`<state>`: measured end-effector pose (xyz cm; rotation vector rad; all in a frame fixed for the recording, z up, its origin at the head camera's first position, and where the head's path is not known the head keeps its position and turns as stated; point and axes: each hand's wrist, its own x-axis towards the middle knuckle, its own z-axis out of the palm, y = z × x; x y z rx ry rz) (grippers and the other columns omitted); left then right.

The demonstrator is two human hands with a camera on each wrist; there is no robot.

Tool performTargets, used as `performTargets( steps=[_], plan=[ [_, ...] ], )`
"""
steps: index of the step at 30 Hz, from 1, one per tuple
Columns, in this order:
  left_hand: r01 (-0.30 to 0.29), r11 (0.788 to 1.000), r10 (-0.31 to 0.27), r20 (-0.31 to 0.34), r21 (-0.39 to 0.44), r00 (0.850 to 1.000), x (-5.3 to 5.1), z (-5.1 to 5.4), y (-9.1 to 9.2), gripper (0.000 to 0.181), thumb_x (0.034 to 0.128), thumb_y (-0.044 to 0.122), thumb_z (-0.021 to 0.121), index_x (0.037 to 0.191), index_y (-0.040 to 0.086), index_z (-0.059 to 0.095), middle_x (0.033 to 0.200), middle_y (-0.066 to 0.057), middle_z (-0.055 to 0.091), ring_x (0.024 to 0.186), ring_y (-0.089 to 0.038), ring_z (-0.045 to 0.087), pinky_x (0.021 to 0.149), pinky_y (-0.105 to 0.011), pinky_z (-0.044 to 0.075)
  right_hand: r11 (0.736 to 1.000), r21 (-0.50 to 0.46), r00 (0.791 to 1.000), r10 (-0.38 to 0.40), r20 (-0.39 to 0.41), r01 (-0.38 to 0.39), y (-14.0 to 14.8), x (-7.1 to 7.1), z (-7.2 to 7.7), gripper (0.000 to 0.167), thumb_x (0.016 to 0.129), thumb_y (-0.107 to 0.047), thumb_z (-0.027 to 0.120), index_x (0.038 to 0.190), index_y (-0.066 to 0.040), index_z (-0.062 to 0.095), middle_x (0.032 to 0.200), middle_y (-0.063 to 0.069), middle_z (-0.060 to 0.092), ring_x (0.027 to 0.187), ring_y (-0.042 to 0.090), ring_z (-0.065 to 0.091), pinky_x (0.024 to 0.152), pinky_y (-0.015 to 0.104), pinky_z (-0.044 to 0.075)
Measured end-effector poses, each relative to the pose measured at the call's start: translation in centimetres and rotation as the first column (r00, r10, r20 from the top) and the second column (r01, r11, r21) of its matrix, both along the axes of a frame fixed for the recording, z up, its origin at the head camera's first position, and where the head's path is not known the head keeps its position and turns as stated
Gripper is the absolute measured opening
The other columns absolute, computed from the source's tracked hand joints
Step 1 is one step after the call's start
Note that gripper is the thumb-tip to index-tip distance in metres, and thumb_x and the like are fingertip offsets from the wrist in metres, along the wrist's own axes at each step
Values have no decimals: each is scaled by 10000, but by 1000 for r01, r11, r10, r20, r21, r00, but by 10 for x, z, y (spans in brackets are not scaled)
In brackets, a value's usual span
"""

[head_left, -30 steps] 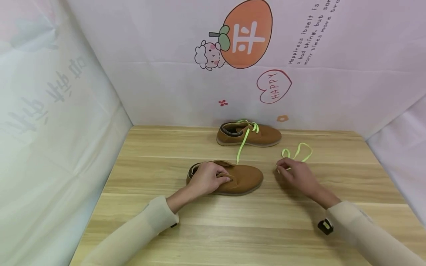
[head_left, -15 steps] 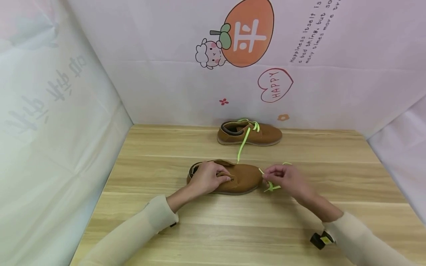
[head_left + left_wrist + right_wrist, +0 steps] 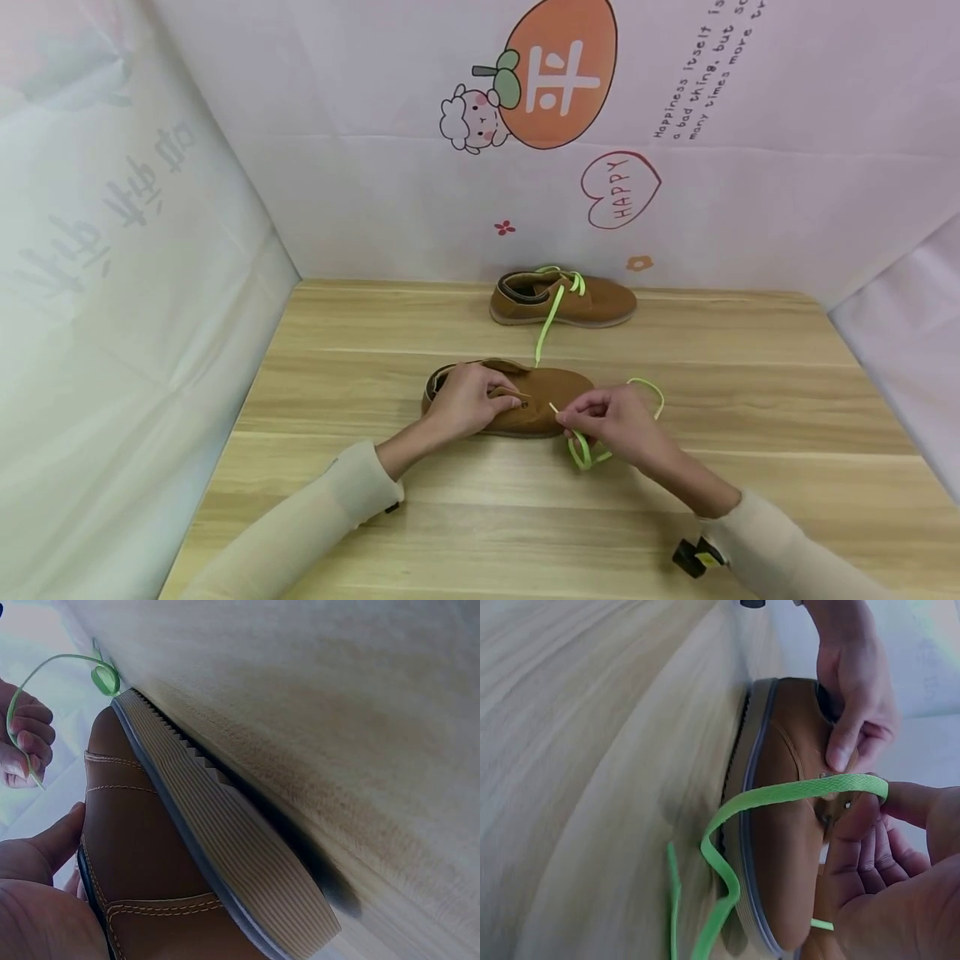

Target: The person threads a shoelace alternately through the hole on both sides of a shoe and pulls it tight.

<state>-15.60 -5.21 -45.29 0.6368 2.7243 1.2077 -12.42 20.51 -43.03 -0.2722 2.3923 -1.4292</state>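
A brown shoe (image 3: 555, 386) lies toe to the right on the table, with no lace seen in its front eyelet. My left hand (image 3: 467, 404) grips the near eyelet flap between thumb and fingers, covering part of the opening. Over the toe, my right hand (image 3: 613, 423) pinches a neon-green shoelace (image 3: 582, 454) near one end, its tip pointing toward the flap. In the right wrist view the lace (image 3: 765, 796) loops from the fingers down past the sole. The left wrist view shows the shoe's ribbed sole edge (image 3: 225, 832) close up.
Behind stands a second brown shoe (image 3: 609, 302), loosely laced in green, one lace end (image 3: 549, 325) trailing toward the near shoe. A printed white cloth (image 3: 375, 208) rises at the wood-grain table's (image 3: 360, 325) back edge, with more cloth at both sides.
My right hand has picked the green lace up from the right side of the table and carried it left to the shoe's toe. My left hand stays in place on the flap.
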Motion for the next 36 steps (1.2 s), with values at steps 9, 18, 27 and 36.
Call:
performTargets(
  steps=[9, 18, 27, 36],
  plan=[
    [-9, 1000, 9, 19, 4, 1000, 0, 0, -1, 75, 931, 214, 839, 970, 150, 849, 855, 34, 774, 444, -31, 292, 446, -206, 265, 999, -37, 999, 28, -29, -29, -20, -3, -15, 185, 957, -161, 800, 884, 9, 800, 723, 174, 741, 543, 198, 621, 500, 278, 513],
    [-21, 1000, 21, -3, -9, 1000, 2, -1, 0, 68, 921, 228, 848, 959, 171, 848, 788, 78, 733, 509, -40, 351, 500, -217, 293, 1000, -11, 998, 10, -57, -11, -31, -5, -26, 154, 948, -163, 801, 851, -45, 813, 685, 81, 746, 496, 216, 602, 431, 206, 375],
    [-19, 1000, 19, -3, 12, 1000, 2, -1, 0, 57, 915, 202, 854, 953, 161, 843, 866, 47, 773, 523, -42, 376, 507, -212, 310, 999, -31, 998, -39, -39, 37, -38, -4, -30, 155, 953, -149, 787, 840, -46, 807, 688, 98, 745, 443, 190, 560, 401, 198, 335],
    [-23, 1000, 23, -9, 19, 1000, 3, -1, -1, 55, 908, 196, 861, 941, 159, 836, 902, 31, 784, 555, -43, 412, 525, -209, 336, 995, -27, 994, -99, -45, 97, -44, -1, -38, 147, 953, -140, 780, 836, -54, 806, 684, 54, 745, 421, 71, 479, 398, 200, 321]
  ],
)
